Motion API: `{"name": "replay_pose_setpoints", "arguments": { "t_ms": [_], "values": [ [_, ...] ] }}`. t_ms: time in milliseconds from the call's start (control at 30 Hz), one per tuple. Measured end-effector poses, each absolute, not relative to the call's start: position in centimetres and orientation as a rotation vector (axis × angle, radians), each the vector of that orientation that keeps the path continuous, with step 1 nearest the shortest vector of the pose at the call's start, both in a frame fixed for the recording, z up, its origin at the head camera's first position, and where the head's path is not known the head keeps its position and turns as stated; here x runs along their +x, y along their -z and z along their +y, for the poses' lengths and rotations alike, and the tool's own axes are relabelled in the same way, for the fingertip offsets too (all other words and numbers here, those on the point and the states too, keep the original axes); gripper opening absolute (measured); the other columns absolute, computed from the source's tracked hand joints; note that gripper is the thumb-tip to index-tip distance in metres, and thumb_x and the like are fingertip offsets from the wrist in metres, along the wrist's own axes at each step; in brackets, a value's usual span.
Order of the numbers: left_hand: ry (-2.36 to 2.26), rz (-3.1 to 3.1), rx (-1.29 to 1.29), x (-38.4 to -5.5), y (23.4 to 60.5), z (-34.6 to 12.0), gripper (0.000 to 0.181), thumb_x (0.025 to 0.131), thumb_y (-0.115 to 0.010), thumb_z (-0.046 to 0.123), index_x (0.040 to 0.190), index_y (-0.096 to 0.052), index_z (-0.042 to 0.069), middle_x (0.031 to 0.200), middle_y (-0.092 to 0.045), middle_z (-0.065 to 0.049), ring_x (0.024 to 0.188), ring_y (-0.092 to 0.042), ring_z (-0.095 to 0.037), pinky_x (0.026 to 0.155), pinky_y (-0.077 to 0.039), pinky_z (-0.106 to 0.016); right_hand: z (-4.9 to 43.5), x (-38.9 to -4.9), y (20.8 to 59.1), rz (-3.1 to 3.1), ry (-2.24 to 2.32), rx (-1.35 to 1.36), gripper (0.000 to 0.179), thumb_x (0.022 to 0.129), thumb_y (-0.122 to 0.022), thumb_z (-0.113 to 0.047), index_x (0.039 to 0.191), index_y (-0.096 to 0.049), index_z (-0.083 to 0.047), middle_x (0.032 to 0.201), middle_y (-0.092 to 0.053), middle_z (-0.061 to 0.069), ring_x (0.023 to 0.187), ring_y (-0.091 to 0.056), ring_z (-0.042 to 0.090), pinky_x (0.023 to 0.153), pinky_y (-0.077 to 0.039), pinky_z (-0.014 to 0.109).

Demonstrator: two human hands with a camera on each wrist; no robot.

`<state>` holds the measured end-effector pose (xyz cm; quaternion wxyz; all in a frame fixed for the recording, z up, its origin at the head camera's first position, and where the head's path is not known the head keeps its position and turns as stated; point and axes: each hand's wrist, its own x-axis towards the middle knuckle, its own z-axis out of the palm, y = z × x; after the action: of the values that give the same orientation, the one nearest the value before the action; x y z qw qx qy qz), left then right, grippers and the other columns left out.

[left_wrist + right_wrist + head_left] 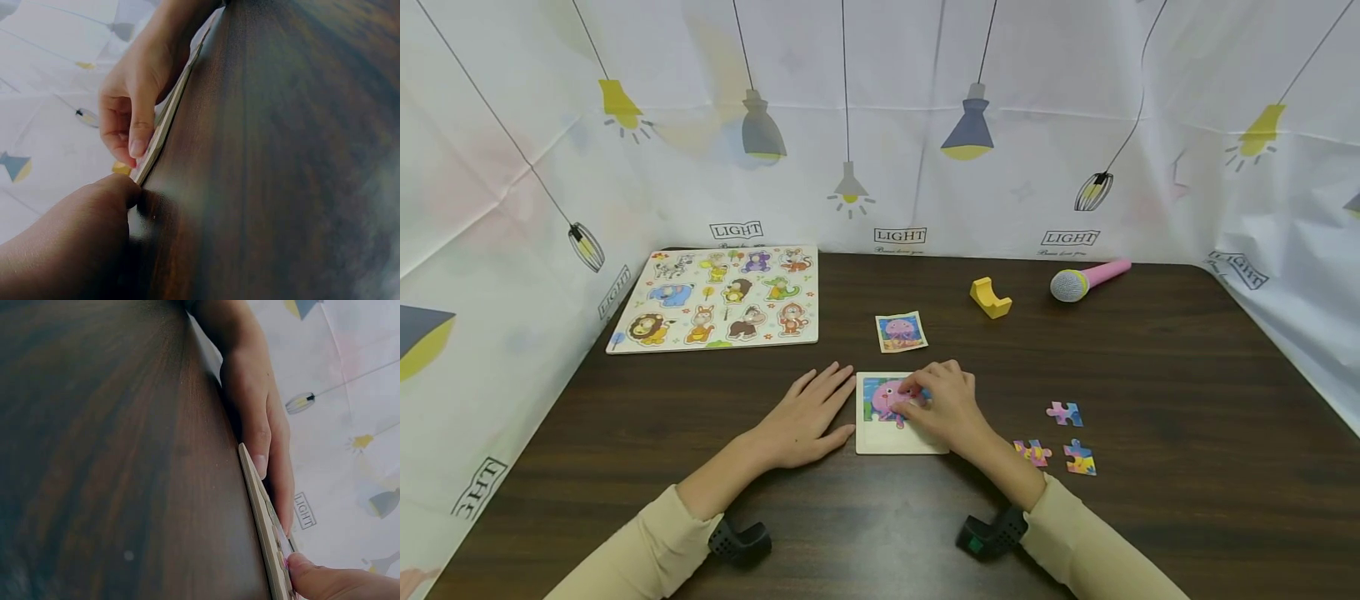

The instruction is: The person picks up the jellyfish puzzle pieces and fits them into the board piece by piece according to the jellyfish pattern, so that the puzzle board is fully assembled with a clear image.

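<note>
A square jigsaw board (895,440) lies on the table between the two hands. Part of a pink octopus picture (883,397) fills its upper half, and the lower half is bare pale wood. My right hand (947,408) bends over the board, thumb and fingertips holding a puzzle piece at the picture's right side, mostly hidden by the hand. Flat on the table, my left hand (805,421) has its fingers extended, tips at the board's left edge. In the right wrist view, the left thumb (255,440) lies against the board's edge (259,512).
Three loose puzzle pieces (1079,457) lie right of my right forearm. Behind the board is a small octopus picture card (901,332). An animal puzzle board (722,296) occupies the back left; a yellow curved block (990,298) and a pink toy microphone (1090,280) are at the back right.
</note>
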<state>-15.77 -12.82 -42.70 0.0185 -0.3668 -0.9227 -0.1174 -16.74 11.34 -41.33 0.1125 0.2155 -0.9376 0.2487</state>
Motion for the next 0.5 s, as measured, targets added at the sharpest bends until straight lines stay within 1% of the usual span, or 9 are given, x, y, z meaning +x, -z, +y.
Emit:
{"name": "replay_pose_setpoints", "arguments": {
  "t_ms": [500],
  "values": [
    [0.373, -2.861, -1.141, -15.68, 42.51, -12.81, 0.064, 0.096, -0.038, 0.043, 0.144, -0.026, 0.003, 0.15, -0.021, -0.011, 0.138, -0.013, -0.026, 0.107, -0.013, -0.047, 11.41, -16.55, 41.24, -2.707, -0.729, 0.691, 0.021, 0.073, -0.077, -0.032, 0.084, -0.069, -0.016, 0.081, -0.056, -0.004, 0.086, -0.042, 0.018, 0.073, -0.028, 0.04]
  ]
}}
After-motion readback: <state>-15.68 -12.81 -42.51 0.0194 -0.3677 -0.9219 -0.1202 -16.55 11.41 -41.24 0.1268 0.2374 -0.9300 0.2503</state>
